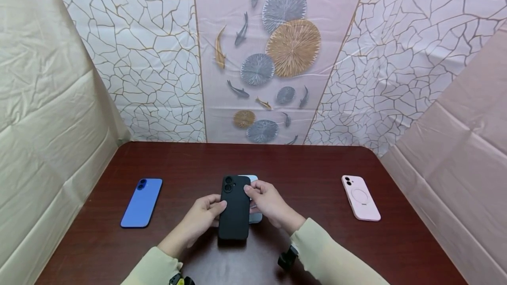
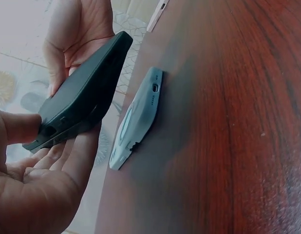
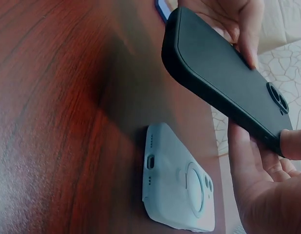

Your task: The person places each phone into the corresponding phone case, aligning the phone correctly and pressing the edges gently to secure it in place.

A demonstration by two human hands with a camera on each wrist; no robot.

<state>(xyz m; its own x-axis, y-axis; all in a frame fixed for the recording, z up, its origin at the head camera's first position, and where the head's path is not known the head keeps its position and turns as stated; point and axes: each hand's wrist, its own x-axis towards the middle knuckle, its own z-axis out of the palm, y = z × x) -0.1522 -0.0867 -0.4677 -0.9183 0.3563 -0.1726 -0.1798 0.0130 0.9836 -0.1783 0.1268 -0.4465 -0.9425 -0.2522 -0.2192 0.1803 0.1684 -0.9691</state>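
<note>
Patterned backdrop (image 1: 158, 43) stands along the far edge of the table (image 1: 301, 166), plain drapes (image 1: 47, 122) to either side; table top dark red-brown, with wood grain. Two forearms in pale green sleeves (image 1: 330, 250) reach in from the near edge. Left hand (image 1: 200, 219) grips the left edge of the black case (image 1: 234, 210), thumb on the near face, fingers curled beneath. Right hand (image 1: 271, 203) grips its upper right edge, thumb on the back, fingers behind. Case is thus between the two hands, held clear of the table, back side up, camera end away from the person. Whether a phone sits inside: cannot tell. Pale-blue phone (image 1: 255, 218) lies on the table below the case, partly covered by it in the head view; right wrist view shows its back up, port end toward the person. Blue phone (image 1: 141, 203) lies back up, well apart on the left; pink phone (image 1: 361, 198) likewise on the right. Smallest items: magnet ring (image 3: 201, 190) on the pale-blue back, another ring (image 1: 359, 188) on the pink; two-lens bump (image 1: 228, 184) at the case's far left corner.
</note>
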